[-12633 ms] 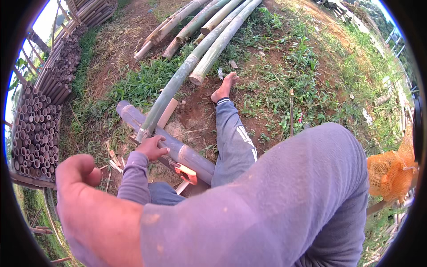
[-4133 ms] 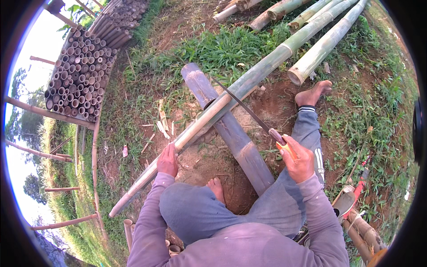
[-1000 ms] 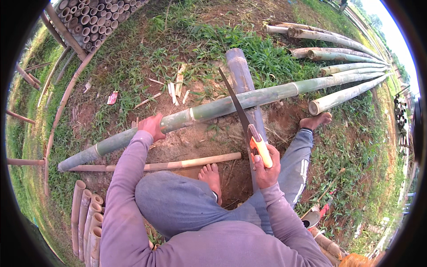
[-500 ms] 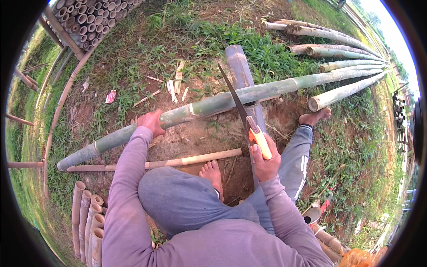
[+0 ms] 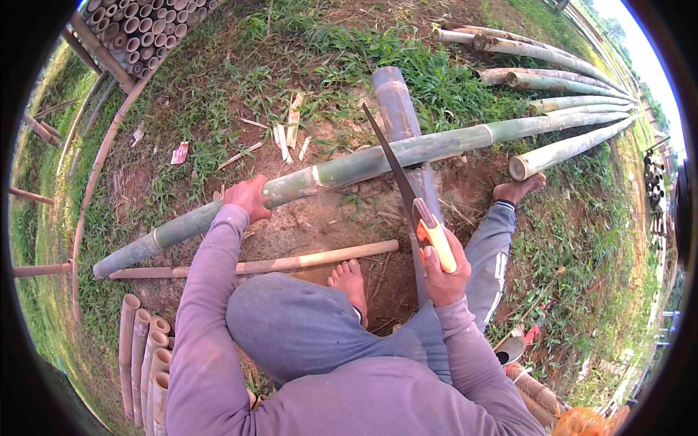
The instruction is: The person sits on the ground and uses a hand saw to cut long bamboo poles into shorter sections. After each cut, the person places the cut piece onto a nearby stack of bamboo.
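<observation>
A long green bamboo pole (image 5: pixel 451 142) slants across in front of me, lying over a thicker greyish bamboo post (image 5: pixel 397 109) that points away from me. My left hand (image 5: pixel 248 200) is wrapped around the pole left of a pale node ring. My right hand (image 5: pixel 445 280) grips a pruning saw (image 5: pixel 396 168) by its orange and cream handle. The saw's dark tapered blade crosses the pole close to the post, tip pointing away from me. Whether its teeth touch the bamboo, I cannot tell.
A thinner dry bamboo pole (image 5: pixel 320 260) lies near my bare foot (image 5: pixel 347 280). Several bamboo poles (image 5: pixel 574 149) are spread at the far right. Short cut bamboo pieces (image 5: pixel 138 356) stand at the near left, and a bamboo stack (image 5: pixel 145 33) rises far left. Split slivers (image 5: pixel 294 120) litter the ground.
My right hand and the saw have shifted slightly right and back toward me. My left hand keeps its hold on the bamboo pole in about the same place.
</observation>
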A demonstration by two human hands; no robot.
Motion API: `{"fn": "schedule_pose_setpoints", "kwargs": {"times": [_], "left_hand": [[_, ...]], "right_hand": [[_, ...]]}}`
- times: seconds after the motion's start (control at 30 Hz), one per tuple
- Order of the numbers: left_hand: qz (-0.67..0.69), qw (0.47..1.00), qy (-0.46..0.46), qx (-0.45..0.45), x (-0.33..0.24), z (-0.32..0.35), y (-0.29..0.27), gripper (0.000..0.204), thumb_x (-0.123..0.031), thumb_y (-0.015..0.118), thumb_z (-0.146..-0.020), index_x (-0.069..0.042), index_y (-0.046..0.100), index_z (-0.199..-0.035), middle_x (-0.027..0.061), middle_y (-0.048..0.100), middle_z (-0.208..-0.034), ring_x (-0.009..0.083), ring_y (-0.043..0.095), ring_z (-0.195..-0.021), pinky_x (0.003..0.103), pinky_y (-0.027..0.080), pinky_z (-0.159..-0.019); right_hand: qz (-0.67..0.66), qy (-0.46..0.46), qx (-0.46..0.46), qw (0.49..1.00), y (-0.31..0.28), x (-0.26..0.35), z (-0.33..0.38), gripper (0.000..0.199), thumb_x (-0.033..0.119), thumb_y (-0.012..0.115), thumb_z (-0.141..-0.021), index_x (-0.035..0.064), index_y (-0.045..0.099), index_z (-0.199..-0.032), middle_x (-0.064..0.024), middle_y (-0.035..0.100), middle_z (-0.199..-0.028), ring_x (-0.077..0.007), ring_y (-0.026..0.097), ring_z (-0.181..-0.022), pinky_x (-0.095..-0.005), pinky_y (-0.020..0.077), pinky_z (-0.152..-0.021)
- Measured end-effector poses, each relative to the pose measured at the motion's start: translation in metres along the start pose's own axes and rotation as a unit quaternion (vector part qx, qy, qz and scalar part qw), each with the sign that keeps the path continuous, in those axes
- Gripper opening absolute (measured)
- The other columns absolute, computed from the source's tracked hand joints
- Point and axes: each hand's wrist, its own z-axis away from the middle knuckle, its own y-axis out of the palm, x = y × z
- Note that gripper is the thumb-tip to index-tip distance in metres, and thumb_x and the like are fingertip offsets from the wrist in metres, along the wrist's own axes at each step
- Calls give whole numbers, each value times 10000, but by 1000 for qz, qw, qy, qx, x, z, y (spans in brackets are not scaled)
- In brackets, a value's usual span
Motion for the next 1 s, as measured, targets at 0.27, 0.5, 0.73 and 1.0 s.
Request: {"fn": "schedule_pose_setpoints", "kwargs": {"times": [0.27, 0.5, 0.73, 1.0], "left_hand": [[-2, 1000, -1, 6, -4, -5, 0, 680, -374, 920, -704, -149, 602, -1261, 189, 765, -1182, 404, 742, -1121, 497, 590, -991], [1, 1000, -2, 7, 4, 0, -1, 665, -360, 923, -702, -148, 610, -1249, 167, 767, -1191, 395, 742, -1118, 493, 591, -979], [2, 1000, 20, -13, -1, -1, 0, 640, -347, 910, -721, -155, 618, -1257, 160, 772, -1178, 386, 744, -1120, 490, 592, -982], [-5, 1000, 8, 2, 8, 5, -9, 660, -369, 910, -715, -161, 620, -1271, 163, 771, -1184, 390, 743, -1120, 489, 592, -983]], "right_hand": [[17, -63, -5, 998, 35, -13, -46, 414, 56, 761, -979, -53, 658, -1365, -157, 768, -1229, -195, 752, -1044, -334, 585, -927], [8, 4, 6, 1000, -11, 2, 25, 466, 60, 756, -983, -79, 628, -1409, -172, 763, -1273, -202, 759, -1102, -329, 592, -973], [28, -68, 6, 997, 13, -19, -8, 431, 48, 762, -973, -67, 652, -1373, -171, 764, -1281, -227, 757, -1131, -339, 579, -996], [19, -21, 28, 999, -3, -8, 10, 424, 68, 727, -1020, -59, 629, -1412, -115, 745, -1177, -139, 700, -925, -272, 550, -788]]}}
